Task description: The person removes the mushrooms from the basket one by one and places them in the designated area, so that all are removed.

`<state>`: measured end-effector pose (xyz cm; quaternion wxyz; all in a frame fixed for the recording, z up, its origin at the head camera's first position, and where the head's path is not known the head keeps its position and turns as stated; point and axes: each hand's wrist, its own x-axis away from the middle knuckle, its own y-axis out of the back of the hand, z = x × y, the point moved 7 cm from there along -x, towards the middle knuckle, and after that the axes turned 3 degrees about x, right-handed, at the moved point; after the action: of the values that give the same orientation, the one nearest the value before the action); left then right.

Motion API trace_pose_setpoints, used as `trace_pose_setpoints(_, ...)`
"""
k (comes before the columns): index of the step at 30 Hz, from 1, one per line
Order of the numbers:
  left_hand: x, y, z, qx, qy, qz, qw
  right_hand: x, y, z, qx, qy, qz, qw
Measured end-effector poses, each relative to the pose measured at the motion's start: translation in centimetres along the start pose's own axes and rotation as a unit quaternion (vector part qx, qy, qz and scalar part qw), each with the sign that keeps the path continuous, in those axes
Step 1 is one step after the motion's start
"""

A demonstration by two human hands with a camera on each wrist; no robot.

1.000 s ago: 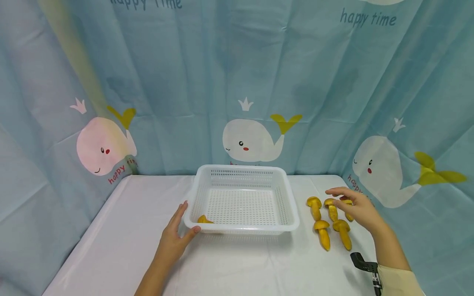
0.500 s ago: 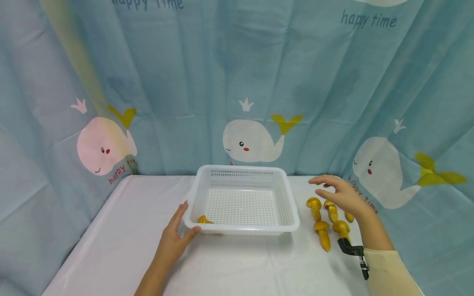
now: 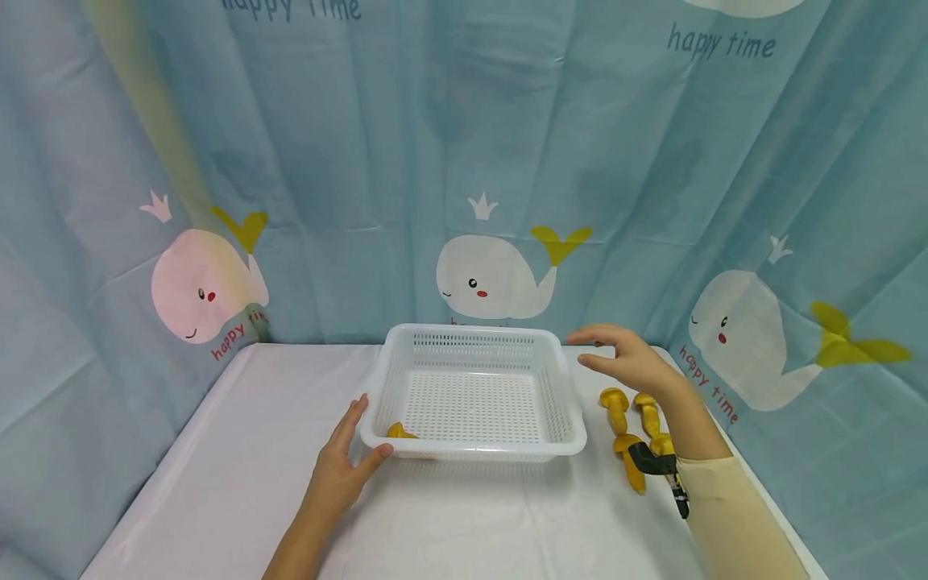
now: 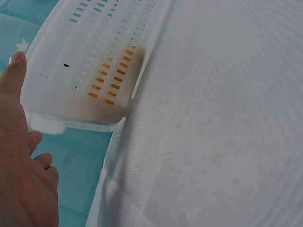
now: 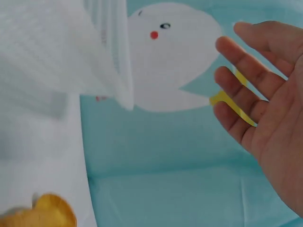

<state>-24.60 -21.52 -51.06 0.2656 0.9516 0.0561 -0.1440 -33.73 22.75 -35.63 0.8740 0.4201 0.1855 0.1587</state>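
A white perforated basket [image 3: 474, 447] stands in the middle of the white table [image 3: 217, 483]. One yellow mushroom [image 3: 399, 432] lies in its front left corner and shows orange through the basket wall [image 4: 111, 85]. My left hand [image 3: 341, 463] rests open against the basket's front left corner, thumb on the rim. My right hand [image 3: 627, 358] hovers open, holding nothing, above the table just right of the basket's far right corner. Several yellow mushrooms [image 3: 616, 407] lie on the table under and behind that arm. In the right wrist view my right hand [image 5: 265, 113] has straight, spread fingers.
A blue curtain with whale prints [image 3: 493, 278] hangs close behind and around the table. A black wrist strap [image 3: 652, 463] sits on my right forearm. One mushroom cap [image 5: 42, 213] shows at the bottom left of the right wrist view.
My right hand has lifted off the mushrooms and moved left and away from me toward the basket's far right corner, holding nothing. The left hand and the basket have stayed put.
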Motion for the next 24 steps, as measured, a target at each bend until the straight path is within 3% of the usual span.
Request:
trace_pose_setpoints(14,0.1,0.0,0.0,-0.001,0.004,-0.001,1.0000,-3.1,-3.3,5.4,0.000,0.068,0.042,0.997)
trace_pose_setpoints(24,0.0,-0.1,0.0,0.005,0.003,-0.003,1.0000,-5.5,-4.6,9.1,-0.003,0.159,0.080,0.984)
